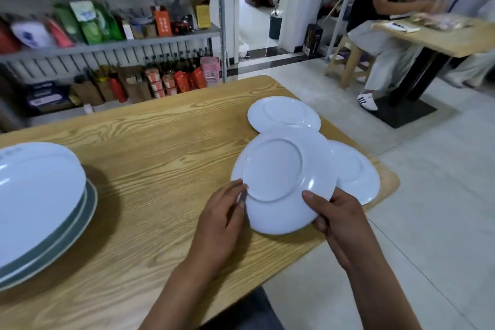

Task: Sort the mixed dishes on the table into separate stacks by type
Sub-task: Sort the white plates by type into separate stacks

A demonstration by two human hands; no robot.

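As both hands (281,211) grip plate (278,177), thumbs on top

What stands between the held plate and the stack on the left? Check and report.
Nothing visible. Both hands, left hand and right hand, hold the white plate; only bare wooden table lies between it and the stack of large dishes.

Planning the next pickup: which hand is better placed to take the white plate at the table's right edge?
Right, probably. The right hand grips the held plate right beside that plate; the left hand is on the far side.
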